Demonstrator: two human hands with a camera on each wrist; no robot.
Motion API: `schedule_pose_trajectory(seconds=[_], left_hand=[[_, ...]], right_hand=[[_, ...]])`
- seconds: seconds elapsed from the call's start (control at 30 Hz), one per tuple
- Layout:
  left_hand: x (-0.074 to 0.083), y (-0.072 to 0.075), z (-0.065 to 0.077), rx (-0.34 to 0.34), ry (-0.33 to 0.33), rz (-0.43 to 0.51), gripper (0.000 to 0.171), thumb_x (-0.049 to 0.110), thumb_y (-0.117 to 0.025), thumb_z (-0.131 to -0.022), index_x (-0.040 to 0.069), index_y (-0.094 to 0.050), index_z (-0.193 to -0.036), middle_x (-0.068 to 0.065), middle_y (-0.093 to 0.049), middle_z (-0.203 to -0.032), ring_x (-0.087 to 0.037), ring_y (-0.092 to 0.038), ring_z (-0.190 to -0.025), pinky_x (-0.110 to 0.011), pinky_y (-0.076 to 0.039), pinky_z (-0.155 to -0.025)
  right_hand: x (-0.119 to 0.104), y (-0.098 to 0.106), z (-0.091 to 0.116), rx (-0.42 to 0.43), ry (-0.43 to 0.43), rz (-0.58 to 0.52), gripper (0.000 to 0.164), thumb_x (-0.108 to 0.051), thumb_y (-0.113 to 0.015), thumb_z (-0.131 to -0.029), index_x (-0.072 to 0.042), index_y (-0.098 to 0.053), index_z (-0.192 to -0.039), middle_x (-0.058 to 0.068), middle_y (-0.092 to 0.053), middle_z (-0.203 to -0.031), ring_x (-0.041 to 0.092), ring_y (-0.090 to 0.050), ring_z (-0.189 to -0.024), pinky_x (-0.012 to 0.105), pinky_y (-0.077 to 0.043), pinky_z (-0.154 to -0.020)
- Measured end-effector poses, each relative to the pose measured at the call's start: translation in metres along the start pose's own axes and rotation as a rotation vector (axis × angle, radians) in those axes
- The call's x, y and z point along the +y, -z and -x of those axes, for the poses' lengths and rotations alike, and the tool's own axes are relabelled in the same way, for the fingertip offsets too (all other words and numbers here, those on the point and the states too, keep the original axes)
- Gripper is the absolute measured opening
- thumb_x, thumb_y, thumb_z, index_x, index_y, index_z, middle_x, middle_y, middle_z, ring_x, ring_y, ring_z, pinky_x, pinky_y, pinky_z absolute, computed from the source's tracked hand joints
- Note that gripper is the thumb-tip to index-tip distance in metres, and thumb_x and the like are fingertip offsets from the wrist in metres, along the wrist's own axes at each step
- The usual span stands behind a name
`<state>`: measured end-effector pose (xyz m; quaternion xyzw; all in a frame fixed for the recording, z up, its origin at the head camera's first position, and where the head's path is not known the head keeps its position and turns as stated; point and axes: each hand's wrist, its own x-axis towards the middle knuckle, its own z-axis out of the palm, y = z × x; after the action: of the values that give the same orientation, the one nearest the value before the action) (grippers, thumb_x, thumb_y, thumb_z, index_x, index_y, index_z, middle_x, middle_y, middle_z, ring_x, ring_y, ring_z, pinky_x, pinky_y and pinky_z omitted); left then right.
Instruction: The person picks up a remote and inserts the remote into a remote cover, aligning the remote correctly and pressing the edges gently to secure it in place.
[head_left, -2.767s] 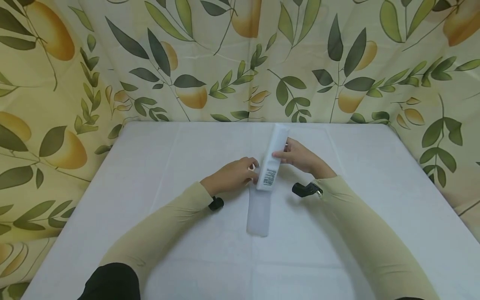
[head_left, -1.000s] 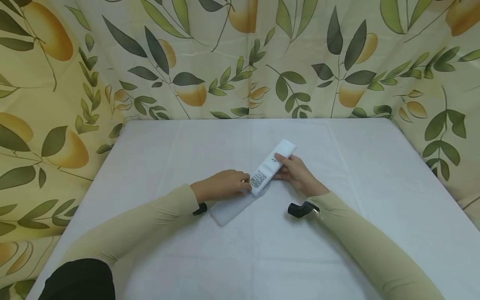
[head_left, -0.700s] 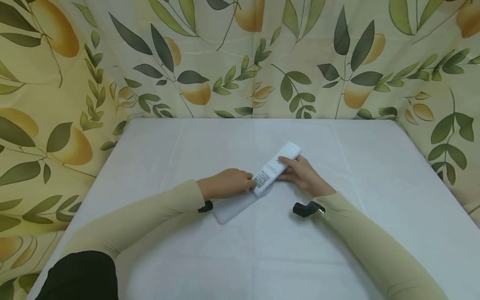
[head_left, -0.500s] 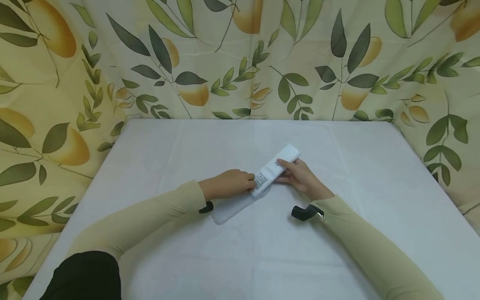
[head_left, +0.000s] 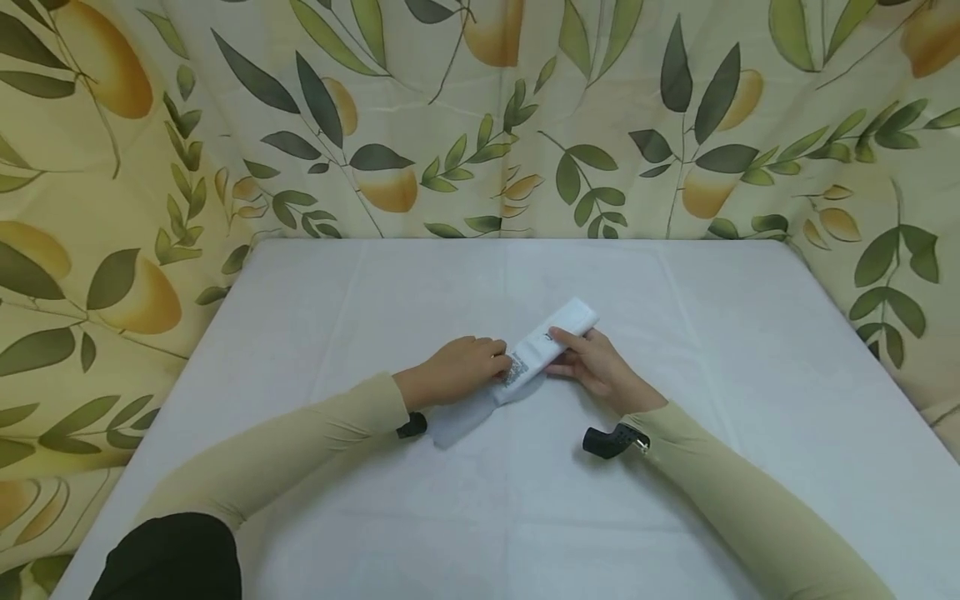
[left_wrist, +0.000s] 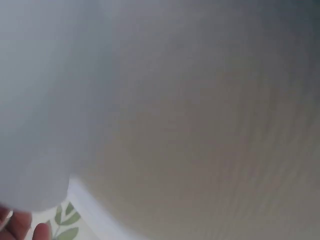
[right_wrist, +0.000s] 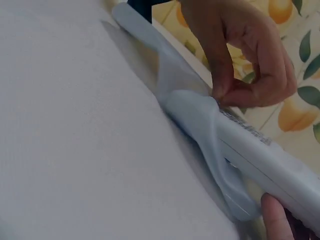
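Note:
In the head view a white remote control (head_left: 573, 315), back side up with a printed label, lies slantwise between the hands. My right hand (head_left: 600, 371) grips its far half, thumb on top and fingers beneath. A soft translucent sleeve (head_left: 459, 422) trails from the near end toward the left. My left hand (head_left: 463, 368) is at the label end; the right wrist view shows its thumb and finger pinching the edge of the sleeve (right_wrist: 212, 137), which wraps over the end of the remote control (right_wrist: 270, 155). The left wrist view is mostly filled by a blurred pale surface.
A white cloth covers the table (head_left: 360, 500). A patterned curtain (head_left: 450, 108) with leaves and fruit hangs behind and at both sides. Black wrist cameras sit under the left cuff (head_left: 412, 426) and right cuff (head_left: 611, 442).
The remote control and sleeve have turned from nearly straight ahead to a slant. The sleeve, flat half a second ago, is now twisted and drawn up around the label end.

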<state>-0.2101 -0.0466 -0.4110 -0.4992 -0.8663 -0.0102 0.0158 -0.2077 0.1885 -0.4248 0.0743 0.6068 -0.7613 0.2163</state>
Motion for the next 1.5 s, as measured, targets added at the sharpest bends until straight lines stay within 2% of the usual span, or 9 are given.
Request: schedule_pose_trajectory(seconds=[0.2, 0.27, 0.4, 0.5, 0.6, 0.73, 0.93, 1.3, 1.5], left_hand=[[-0.028, 0.017, 0.008, -0.185, 0.373, 0.825, 0.034, 0.024, -0.053, -0.096, 0.01, -0.052, -0.127, -0.011, -0.055, -0.123, -0.024, -0.056, -0.111, -0.034, -0.047, -0.093], [-0.039, 0.02, 0.008, -0.248, 0.465, 1.036, 0.039, 0.021, -0.046, -0.099, 0.005, -0.047, -0.134, -0.016, -0.054, -0.129, -0.026, -0.056, -0.115, -0.036, -0.046, -0.097], [-0.046, 0.011, 0.001, -0.351, 0.52, 1.313, 0.04, 0.024, -0.035, -0.102, 0.001, -0.051, -0.131, -0.013, -0.062, -0.12, -0.017, -0.061, -0.101, -0.028, -0.049, -0.088], [-0.04, 0.0, -0.009, -0.348, 0.53, 1.466, 0.043, 0.03, -0.033, -0.103, -0.001, -0.06, -0.116, -0.006, -0.067, -0.098, -0.013, -0.061, -0.082, -0.023, -0.049, -0.075], [-0.03, -0.008, -0.02, -0.253, 0.567, 1.537, 0.037, 0.029, -0.04, -0.1, -0.001, -0.062, -0.102, 0.002, -0.063, -0.079, -0.01, -0.057, -0.07, -0.021, -0.047, -0.067], [-0.017, -0.013, -0.029, -0.088, 0.661, 1.484, 0.026, 0.015, -0.047, -0.094, -0.006, -0.063, -0.1, 0.005, -0.057, -0.073, -0.007, -0.052, -0.068, -0.019, -0.046, -0.065], [-0.003, -0.02, -0.034, 0.065, 0.782, 1.432, 0.025, 0.007, -0.048, -0.093, -0.011, -0.064, -0.099, 0.004, -0.053, -0.067, -0.008, -0.048, -0.063, -0.018, -0.043, -0.058], [0.005, -0.009, -0.046, 0.301, 0.866, 1.693, 0.03, 0.016, -0.054, -0.094, -0.006, -0.066, -0.109, -0.017, -0.068, -0.107, -0.014, -0.066, -0.084, -0.025, -0.053, -0.077], [0.008, -0.006, -0.052, 0.282, 0.913, 1.667, 0.031, 0.011, -0.048, -0.095, -0.008, -0.061, -0.115, -0.02, -0.064, -0.117, -0.01, -0.061, -0.08, -0.018, -0.049, -0.068]], right_hand=[[-0.008, 0.009, -0.003, -0.07, -0.011, 0.02, 0.043, -0.017, -0.051, -0.097, -0.004, -0.03, -0.132, 0.0, -0.064, -0.099, 0.015, -0.068, -0.086, 0.034, -0.056, -0.08], [-0.016, 0.012, -0.004, -0.113, 0.018, 0.069, 0.045, -0.016, -0.052, -0.097, -0.004, -0.03, -0.134, -0.004, -0.067, -0.095, 0.013, -0.069, -0.085, 0.033, -0.056, -0.078], [-0.035, 0.01, -0.006, -0.233, 0.127, 0.233, 0.049, -0.012, -0.048, -0.097, -0.005, -0.026, -0.141, -0.008, -0.067, -0.099, 0.01, -0.067, -0.088, 0.032, -0.055, -0.079], [-0.046, 0.001, -0.008, -0.292, 0.201, 0.339, 0.049, -0.008, -0.045, -0.097, -0.004, -0.025, -0.142, -0.01, -0.067, -0.1, 0.009, -0.067, -0.089, 0.031, -0.053, -0.08], [-0.05, -0.008, -0.01, -0.289, 0.219, 0.372, 0.051, -0.006, -0.046, -0.096, -0.003, -0.025, -0.143, -0.012, -0.067, -0.098, 0.008, -0.066, -0.089, 0.031, -0.053, -0.08], [-0.045, -0.013, -0.012, -0.212, 0.209, 0.4, 0.055, -0.008, -0.049, -0.096, -0.004, -0.024, -0.144, -0.011, -0.066, -0.096, 0.007, -0.066, -0.088, 0.03, -0.053, -0.08], [-0.034, -0.014, -0.014, -0.141, 0.194, 0.499, 0.058, -0.018, -0.052, -0.096, -0.007, -0.023, -0.145, 0.023, -0.054, -0.124, 0.009, -0.063, -0.091, 0.035, -0.053, -0.084], [-0.054, -0.014, -0.005, -0.199, 0.19, 0.592, 0.057, -0.022, -0.049, -0.098, -0.013, -0.022, -0.147, 0.023, -0.051, -0.128, 0.027, -0.06, -0.105, 0.043, -0.052, -0.087], [-0.057, -0.013, -0.001, -0.265, 0.163, 0.639, 0.054, -0.023, -0.048, -0.098, -0.01, -0.025, -0.145, 0.021, -0.047, -0.131, 0.032, -0.053, -0.113, 0.046, -0.05, -0.09]])
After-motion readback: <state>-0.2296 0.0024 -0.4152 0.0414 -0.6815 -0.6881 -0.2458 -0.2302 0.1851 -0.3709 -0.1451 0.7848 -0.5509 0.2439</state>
